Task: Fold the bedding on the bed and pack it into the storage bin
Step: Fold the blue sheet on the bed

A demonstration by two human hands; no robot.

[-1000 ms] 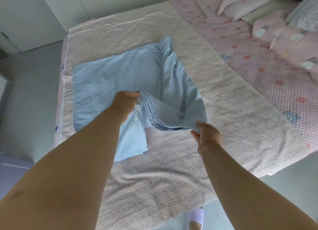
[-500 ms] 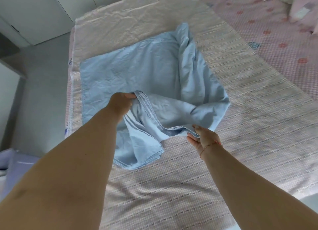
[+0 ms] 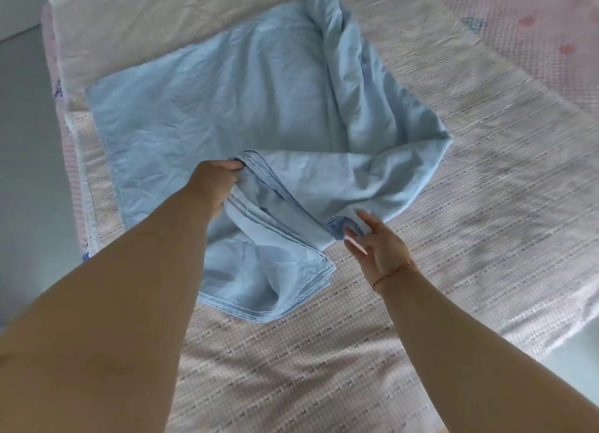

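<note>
A light blue sheet lies partly folded on the bed, its near edge gathered into several stacked layers. My left hand grips that stacked hem at its left end, lifted a little off the bed. My right hand, with a thin red bracelet on the wrist, pinches the same edge further right between thumb and fingers. A loose corner of the sheet hangs down toward me between my arms. The right side of the sheet is bunched into a ridge. No storage bin is in view.
Under the blue sheet lies a beige woven blanket spread across the bed. A pink patterned cover shows at the far right. Grey floor runs along the bed's left edge.
Both hands have carried the gathered edge of the blue sheet toward me, and more of its corner now drapes down. The camera has tilted lower, so the pillows have left the view.
</note>
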